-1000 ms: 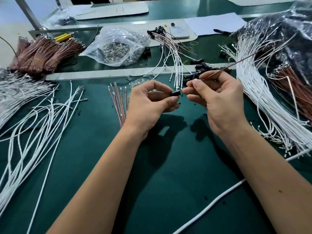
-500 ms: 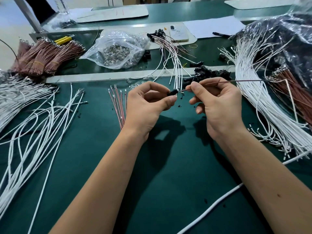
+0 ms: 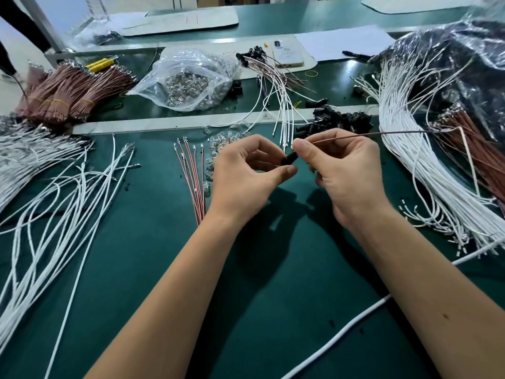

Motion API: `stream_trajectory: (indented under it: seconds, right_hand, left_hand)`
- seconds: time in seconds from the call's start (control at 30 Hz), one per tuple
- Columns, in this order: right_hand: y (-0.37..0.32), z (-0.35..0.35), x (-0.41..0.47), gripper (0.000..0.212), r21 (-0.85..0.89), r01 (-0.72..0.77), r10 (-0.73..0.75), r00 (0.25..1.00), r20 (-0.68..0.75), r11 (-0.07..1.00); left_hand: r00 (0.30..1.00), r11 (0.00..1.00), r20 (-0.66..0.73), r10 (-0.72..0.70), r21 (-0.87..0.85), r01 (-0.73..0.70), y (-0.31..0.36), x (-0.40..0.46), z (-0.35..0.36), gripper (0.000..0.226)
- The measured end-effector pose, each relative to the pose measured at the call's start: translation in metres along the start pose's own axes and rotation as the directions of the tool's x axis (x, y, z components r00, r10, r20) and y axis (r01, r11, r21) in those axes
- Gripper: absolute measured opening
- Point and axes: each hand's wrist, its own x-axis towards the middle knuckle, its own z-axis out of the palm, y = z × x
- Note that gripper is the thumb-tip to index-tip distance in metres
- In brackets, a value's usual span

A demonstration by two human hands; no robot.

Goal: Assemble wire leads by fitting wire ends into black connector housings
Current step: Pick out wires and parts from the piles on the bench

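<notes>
Centrally, two bare hands meet above a dark green worktop. Far to the left of the left hand, loose white wires fan across the surface, and beyond them lie bundles of brown wires tied with bands. Just left of that hand, a few pink wires lie side by side. Beyond and left of it, a clear plastic bag holds a heap of small glassy, silvery parts; what they are cannot be told. The left hand pinches a small black connector housing between thumb and fingers. The right hand pinches a thin brown wire between thumb and forefinger, right at the housing; whether the wire end is seated inside is hidden by the fingertips. The wire runs off to the right. Just beyond the right hand sits a pile of black housings, and farther back a bunch of finished leads and a white phone. To the right of the right hand, a thick sheaf of white wires curves out of a large dark plastic bag. A white cable crosses the worktop under the right forearm. Behind, a second green bench carries pale sheets.
</notes>
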Motion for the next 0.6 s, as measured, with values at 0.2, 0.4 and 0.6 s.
stream_trajectory:
  seconds: [0.2, 0.4, 0.6]
  right_hand:
    - [-0.003, -0.001, -0.001, 0.018, -0.057, -0.061, 0.069, 0.987, 0.147, 0.997]
    - [-0.002, 0.003, -0.003, 0.027, -0.213, 0.029, 0.029, 0.964, 0.266, 0.977]
    - [-0.002, 0.012, -0.014, 0.02, -0.248, 0.195, -0.093, 0.924, 0.371, 0.949]
  left_hand:
    - [0.997, 0.994, 0.072, -0.034, -0.099, 0.041, 0.004, -0.001, 0.001, 0.017]
    - [0.977, 0.828, -0.003, -0.212, -0.532, 0.178, 0.014, 0.002, -0.007, 0.017]
    - [0.954, 0.708, 0.089, -0.288, -0.651, 0.274, 0.017, 0.002, -0.005, 0.034]
